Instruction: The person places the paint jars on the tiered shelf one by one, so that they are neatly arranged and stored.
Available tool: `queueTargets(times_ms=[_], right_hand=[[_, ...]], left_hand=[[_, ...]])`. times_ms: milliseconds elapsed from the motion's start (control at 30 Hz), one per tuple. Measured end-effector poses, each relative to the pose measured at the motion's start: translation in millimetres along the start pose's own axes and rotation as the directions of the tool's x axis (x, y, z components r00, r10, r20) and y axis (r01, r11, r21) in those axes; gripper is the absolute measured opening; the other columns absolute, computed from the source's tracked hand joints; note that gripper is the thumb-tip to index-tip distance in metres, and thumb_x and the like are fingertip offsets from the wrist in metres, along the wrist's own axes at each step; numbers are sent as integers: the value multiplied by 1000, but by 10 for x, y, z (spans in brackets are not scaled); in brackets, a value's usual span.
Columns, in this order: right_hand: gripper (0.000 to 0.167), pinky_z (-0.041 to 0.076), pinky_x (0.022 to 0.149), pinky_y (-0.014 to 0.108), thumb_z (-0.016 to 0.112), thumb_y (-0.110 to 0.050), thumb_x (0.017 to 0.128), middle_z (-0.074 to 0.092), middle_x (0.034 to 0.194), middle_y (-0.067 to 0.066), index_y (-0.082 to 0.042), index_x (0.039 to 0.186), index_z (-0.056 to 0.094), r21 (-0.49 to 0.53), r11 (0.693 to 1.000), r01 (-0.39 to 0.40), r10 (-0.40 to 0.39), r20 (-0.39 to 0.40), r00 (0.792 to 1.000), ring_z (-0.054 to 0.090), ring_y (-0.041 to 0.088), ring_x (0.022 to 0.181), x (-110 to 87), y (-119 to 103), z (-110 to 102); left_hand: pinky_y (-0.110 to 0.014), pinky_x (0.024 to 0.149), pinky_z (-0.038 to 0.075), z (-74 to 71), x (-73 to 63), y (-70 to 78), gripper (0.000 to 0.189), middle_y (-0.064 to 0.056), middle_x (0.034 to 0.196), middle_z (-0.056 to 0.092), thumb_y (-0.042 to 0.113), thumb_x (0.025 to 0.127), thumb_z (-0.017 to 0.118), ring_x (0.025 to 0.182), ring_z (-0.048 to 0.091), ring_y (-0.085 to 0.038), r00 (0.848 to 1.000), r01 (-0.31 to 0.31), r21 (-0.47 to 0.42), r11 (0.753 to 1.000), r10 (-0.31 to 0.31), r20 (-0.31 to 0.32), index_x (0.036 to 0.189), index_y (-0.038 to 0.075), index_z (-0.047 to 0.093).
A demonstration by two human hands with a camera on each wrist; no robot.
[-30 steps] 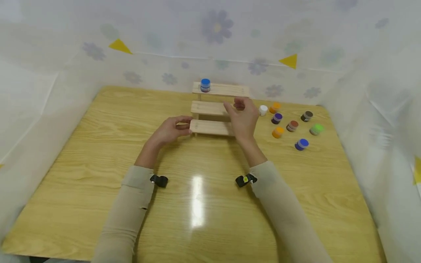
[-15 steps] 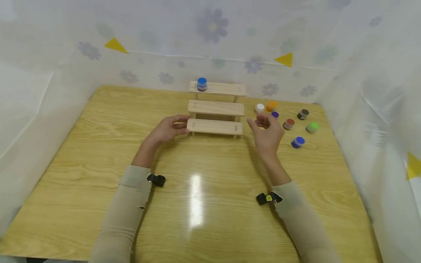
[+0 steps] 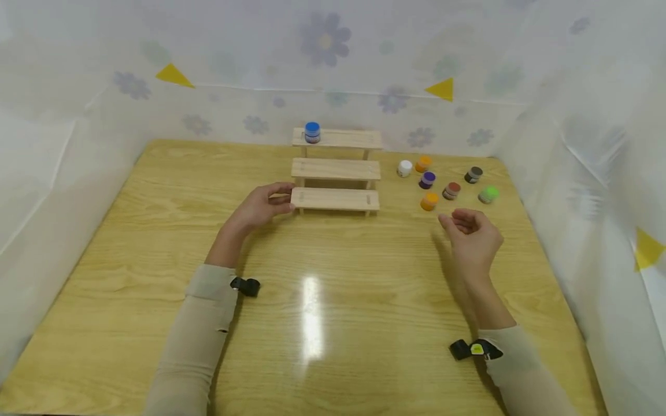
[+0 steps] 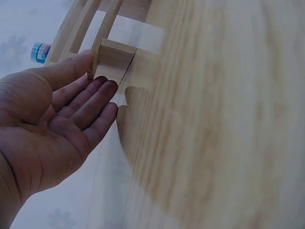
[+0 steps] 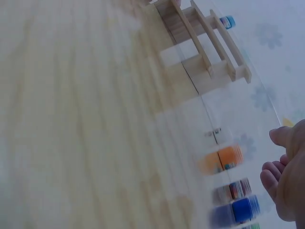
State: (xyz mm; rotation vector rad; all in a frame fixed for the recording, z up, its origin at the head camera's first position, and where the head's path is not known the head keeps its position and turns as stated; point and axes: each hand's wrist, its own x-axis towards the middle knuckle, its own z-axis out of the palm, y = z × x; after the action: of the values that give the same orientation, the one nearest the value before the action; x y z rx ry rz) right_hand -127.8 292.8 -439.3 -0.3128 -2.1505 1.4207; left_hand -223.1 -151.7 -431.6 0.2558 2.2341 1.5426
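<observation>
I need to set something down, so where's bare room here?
Free: the tabletop left of the left hand, the stretch in front of the wooden rack, and its two lower shelves. Crowded: right of the rack, where small jars cluster.

The head view looks down on the yellow wood-grain table (image 3: 359,277). Tilted wrist views share the three-tier pale wooden rack (image 3: 335,169), left nearer.
</observation>
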Motion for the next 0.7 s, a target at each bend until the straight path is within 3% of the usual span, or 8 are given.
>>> queueTargets(times_ms=[200, 333, 567, 700], right_hand=[[39, 57, 73, 9, 89, -20, 89, 71, 96, -3, 4, 115, 75, -73, 986, -153, 149, -56, 987, 69, 3, 84, 89, 198, -391], [43, 55, 71, 8, 89, -26, 89, 68, 95, -6, 3, 116, 74, -133, 976, -170, 164, -53, 985, 67, 0, 83, 185, 313, -531], [54, 53, 71, 8, 89, -36, 88, 67, 96, -8, 3, 122, 73, -208, 949, -238, 247, 22, 969, 64, -1, 83, 366, 391, -474], [56, 53, 71, 7, 88, -39, 88, 66, 95, -8, 2, 122, 72, -245, 942, -230, 247, 40, 968, 63, -3, 82, 431, 428, -409]], left_hand=[[-48, 117, 46, -32, 0, 5, 61, -16, 164, 44, 12, 106, 67, 152, 43, -32, 1000, -8, -17, 1000, 8, -1, 162, 8, 43], [-49, 118, 46, -38, 1, 12, 60, -17, 163, 43, 11, 106, 66, 152, 43, -33, 1000, -15, -20, 1000, 15, 3, 161, 8, 43], [-51, 119, 44, -10, 7, 0, 61, -17, 164, 43, 12, 107, 66, 152, 42, -33, 1000, -20, -29, 999, 21, 18, 162, 7, 41], [-50, 119, 44, -11, -1, 10, 61, -15, 165, 42, 12, 107, 66, 152, 42, -32, 1000, -16, -21, 1000, 17, 13, 162, 8, 42]])
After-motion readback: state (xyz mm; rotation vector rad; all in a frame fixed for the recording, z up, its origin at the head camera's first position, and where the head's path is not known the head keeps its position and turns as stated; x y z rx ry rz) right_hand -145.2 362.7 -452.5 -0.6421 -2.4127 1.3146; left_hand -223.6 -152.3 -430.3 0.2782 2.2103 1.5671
